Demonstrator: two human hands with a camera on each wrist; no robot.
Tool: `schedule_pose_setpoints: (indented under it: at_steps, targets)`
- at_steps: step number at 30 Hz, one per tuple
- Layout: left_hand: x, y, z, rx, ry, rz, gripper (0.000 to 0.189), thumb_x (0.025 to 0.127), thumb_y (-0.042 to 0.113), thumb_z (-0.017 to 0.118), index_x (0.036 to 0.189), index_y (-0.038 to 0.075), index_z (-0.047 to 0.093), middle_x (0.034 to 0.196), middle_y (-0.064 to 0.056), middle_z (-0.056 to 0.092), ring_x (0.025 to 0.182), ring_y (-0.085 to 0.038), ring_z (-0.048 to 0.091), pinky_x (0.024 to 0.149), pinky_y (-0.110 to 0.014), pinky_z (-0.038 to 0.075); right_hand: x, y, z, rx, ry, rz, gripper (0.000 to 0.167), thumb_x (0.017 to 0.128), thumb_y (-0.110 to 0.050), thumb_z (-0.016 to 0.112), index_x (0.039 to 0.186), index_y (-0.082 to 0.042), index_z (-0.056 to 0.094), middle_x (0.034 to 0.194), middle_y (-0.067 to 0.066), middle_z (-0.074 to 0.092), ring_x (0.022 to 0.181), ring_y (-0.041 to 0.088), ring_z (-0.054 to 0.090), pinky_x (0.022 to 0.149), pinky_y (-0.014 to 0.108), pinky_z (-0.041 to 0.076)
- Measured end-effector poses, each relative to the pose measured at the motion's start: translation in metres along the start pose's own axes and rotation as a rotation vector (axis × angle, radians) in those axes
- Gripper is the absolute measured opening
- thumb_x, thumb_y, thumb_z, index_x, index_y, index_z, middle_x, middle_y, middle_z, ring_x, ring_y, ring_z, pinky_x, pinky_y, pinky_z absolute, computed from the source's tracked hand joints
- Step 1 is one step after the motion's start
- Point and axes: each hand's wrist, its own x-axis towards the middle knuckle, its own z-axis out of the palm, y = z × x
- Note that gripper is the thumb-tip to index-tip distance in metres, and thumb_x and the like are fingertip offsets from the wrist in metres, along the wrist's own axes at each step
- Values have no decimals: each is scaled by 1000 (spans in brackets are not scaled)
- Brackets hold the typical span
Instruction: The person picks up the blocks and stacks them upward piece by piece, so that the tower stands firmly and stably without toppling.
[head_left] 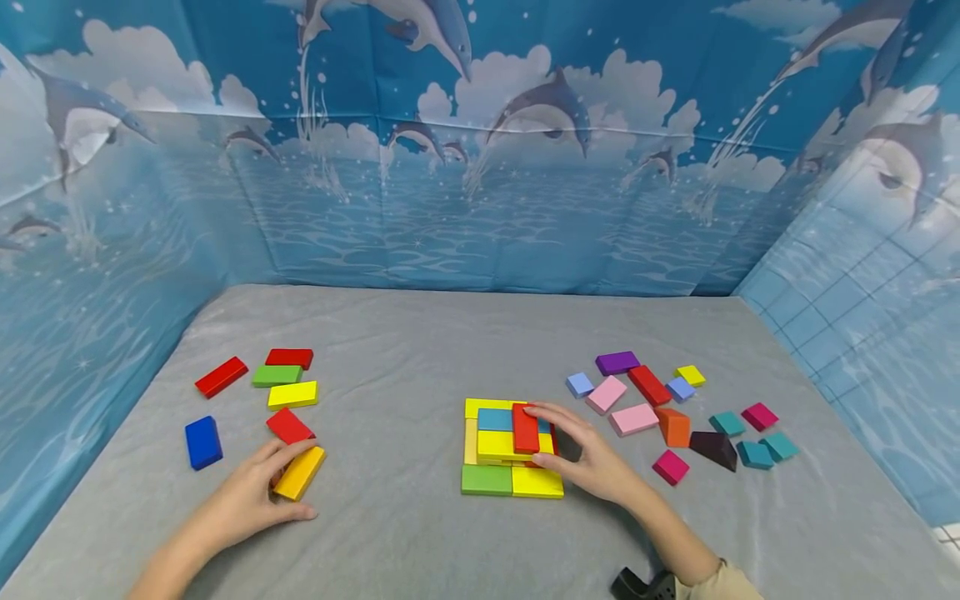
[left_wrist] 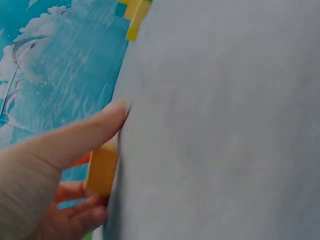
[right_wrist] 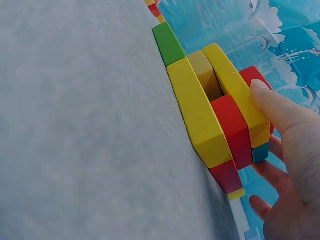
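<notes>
On the right, my right hand (head_left: 588, 458) pinches a red block (head_left: 526, 428) lengthwise, index finger at the far end and thumb at the near end. The red block lies across the top of a layered stack, over a yellow block (head_left: 495, 445) and a blue block (head_left: 494, 419). Green (head_left: 486, 479) and yellow (right_wrist: 197, 110) blocks form the stack's near side. My left hand (head_left: 243, 500) is at an orange-yellow block (head_left: 300, 473), fingers bent over its far side. The left thumb (left_wrist: 95, 132) stretches out straight, apart from the block in the head view.
Beyond the left hand lie red (head_left: 289, 426), yellow (head_left: 293, 394), green (head_left: 277, 376) and blue (head_left: 203, 442) blocks. To the right of the stack are scattered pink (head_left: 633, 419), purple (head_left: 617, 362), orange (head_left: 673, 427), teal (head_left: 754, 455) and dark brown (head_left: 714, 450) blocks. A dolphin-print curtain (head_left: 480, 208) borders the grey cloth (head_left: 397, 350).
</notes>
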Motion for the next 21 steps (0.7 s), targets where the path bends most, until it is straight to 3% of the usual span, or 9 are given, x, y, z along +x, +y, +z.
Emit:
schedule_pose_setpoints:
  at_steps: [4,7,10,13,17,21]
  targets:
    - [2,-5,-10,-123,-111,26,77,68,32,79,131,5,44,94,-4,44,73,-8,44,58,-19,43,0,2,1,3,10,-9,56,83,-26,68,134,-26,46,138,-2,43,126,21,39,96,51,38]
    - [5,-4,-12,-142,-121,37,73,69,28,79,127,1,45,88,-3,44,69,-6,44,58,-18,43,0,3,1,6,13,-18,55,82,-25,69,133,-26,46,138,-2,43,126,20,39,95,51,38]
    - [10,3,-7,-96,-78,55,68,68,33,80,121,3,50,87,0,44,71,-7,44,57,-18,42,0,4,1,6,16,-33,55,82,-24,69,133,-24,47,137,-2,44,125,20,40,95,51,38]
    - [19,17,2,-41,-18,83,63,66,39,80,115,8,55,94,2,46,80,-9,47,65,-21,47,0,4,0,6,25,-42,55,82,-22,69,132,-23,48,136,-2,45,125,20,40,95,51,39]
    - [39,43,18,-37,66,136,61,65,36,81,114,10,54,110,0,51,95,-15,51,82,-35,49,-1,3,-1,20,38,-44,55,81,-19,70,131,-22,49,135,-1,45,124,20,41,94,50,40]
    - [62,75,33,-66,125,211,65,67,30,81,120,9,52,117,-2,54,101,-17,52,86,-39,48,-2,2,0,30,38,-32,55,81,-20,70,131,-23,49,135,-1,45,124,21,41,93,50,41]
